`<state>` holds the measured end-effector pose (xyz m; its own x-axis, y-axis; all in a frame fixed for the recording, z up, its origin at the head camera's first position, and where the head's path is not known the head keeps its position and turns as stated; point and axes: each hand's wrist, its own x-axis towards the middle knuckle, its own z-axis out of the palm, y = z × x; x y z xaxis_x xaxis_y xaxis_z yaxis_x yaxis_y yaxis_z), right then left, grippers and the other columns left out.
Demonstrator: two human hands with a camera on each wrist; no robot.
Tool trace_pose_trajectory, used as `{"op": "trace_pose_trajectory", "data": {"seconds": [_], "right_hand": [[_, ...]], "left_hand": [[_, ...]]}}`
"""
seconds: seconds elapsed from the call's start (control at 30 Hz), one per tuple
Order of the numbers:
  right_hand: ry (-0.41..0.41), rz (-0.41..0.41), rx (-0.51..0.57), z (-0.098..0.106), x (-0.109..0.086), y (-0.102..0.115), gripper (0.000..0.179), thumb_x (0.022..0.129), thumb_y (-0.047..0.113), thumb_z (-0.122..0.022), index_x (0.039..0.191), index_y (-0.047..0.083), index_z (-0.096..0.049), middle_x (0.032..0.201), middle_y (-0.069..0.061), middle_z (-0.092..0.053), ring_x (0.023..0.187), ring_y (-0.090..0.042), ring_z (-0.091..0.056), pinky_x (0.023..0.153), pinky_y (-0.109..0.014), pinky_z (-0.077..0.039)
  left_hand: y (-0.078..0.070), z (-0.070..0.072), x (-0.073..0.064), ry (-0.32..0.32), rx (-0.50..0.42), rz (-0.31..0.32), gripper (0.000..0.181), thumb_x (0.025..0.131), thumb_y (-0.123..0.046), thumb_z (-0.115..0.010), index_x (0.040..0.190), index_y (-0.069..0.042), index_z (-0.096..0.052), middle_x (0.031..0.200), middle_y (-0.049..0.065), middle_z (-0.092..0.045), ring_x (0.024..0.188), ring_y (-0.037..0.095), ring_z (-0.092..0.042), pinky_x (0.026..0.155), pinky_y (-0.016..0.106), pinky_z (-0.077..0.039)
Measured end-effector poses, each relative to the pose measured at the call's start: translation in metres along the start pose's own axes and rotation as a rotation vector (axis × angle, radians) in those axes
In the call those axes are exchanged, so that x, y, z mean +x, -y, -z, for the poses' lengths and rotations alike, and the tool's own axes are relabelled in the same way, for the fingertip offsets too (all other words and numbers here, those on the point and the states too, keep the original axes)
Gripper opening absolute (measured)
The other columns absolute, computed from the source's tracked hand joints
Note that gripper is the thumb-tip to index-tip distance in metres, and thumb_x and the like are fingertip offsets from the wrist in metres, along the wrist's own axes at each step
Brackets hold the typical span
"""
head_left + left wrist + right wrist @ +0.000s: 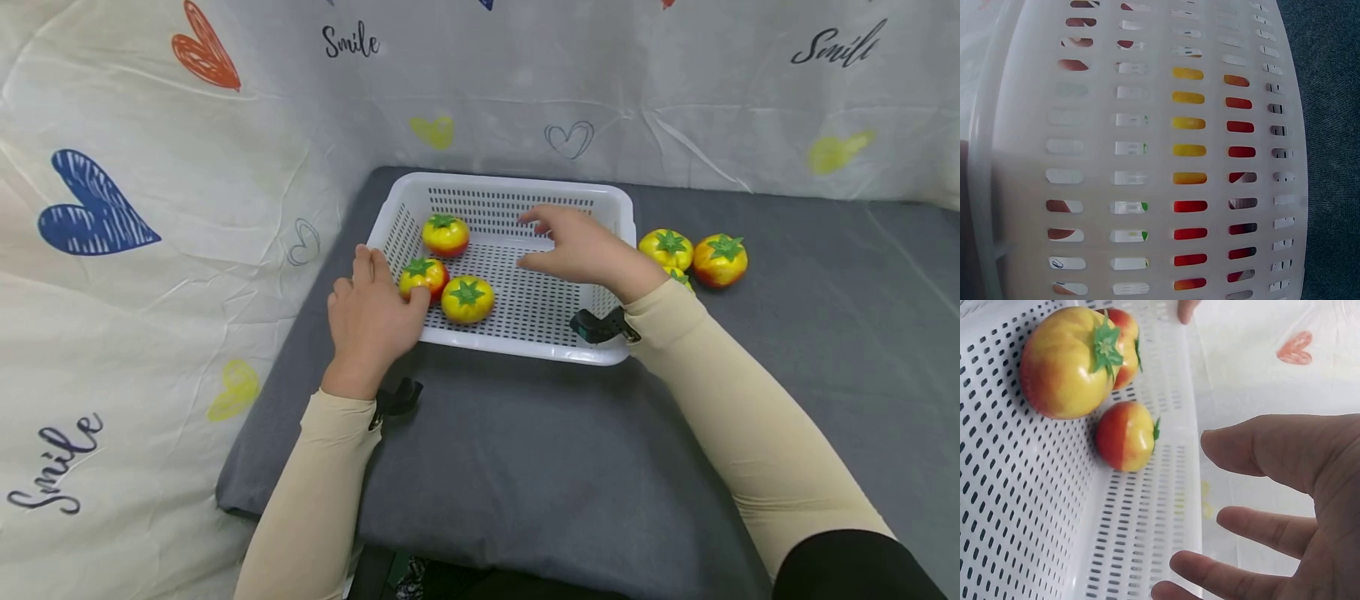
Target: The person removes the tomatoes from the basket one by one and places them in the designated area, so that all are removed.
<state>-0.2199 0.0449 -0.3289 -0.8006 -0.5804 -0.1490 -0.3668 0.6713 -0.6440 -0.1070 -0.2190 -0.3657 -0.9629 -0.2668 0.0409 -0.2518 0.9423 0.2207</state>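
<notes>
A white plastic basket [525,346] with slotted walls holds three yellow-and-red tomatoes with green leafy tops: one at the back left [446,236], one by the left wall [424,279] and one in front [468,300]. My left hand [375,321] lies at the basket's left rim, fingers extended and thumb over the edge by a tomato. Above the basket's right half hovers my right hand [573,246], its fingers and thumb spread apart with nothing between them. The left wrist view shows the basket's slotted outer wall [1097,131], with tomato colours through the slots.
Just right of the basket, several more tomatoes [720,260] sit together on the grey cloth [840,333], one partly hidden behind the right wrist. A white printed sheet [495,83] hangs behind and at the left. Each wrist wears a black camera mount [600,325].
</notes>
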Motion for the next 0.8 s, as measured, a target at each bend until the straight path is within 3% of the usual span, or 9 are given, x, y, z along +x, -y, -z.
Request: {"op": "trace_pose_trajectory", "data": {"seconds": [0.27, 0.8], "right_hand": [[0.017, 0.012, -0.053, 0.000, 0.008, 0.007, 0.069, 0.096, 0.031, -0.071, 0.157, 0.007, -0.047, 0.156, -0.018, -0.051, 0.141, -0.038, -0.050, 0.116, -0.055, -0.041], [0.071, 0.041, -0.008, -0.014, 0.028, 0.016, 0.074, 0.089, 0.027, -0.080, 0.155, 0.009, -0.050, 0.155, -0.017, -0.051, 0.140, -0.036, -0.048, 0.114, -0.054, -0.042]], "left_hand": [[-0.001, 0.000, -0.001, -0.007, -0.005, 0.003, 0.085, 0.099, -0.045, -0.048, 0.162, 0.007, -0.026, 0.171, 0.027, -0.022, 0.116, 0.051, -0.045, 0.107, 0.062, -0.035], [0.000, -0.001, 0.000, -0.009, 0.001, 0.013, 0.086, 0.098, -0.047, -0.050, 0.163, 0.004, -0.028, 0.171, 0.025, -0.022, 0.115, 0.048, -0.046, 0.106, 0.060, -0.037]]}}
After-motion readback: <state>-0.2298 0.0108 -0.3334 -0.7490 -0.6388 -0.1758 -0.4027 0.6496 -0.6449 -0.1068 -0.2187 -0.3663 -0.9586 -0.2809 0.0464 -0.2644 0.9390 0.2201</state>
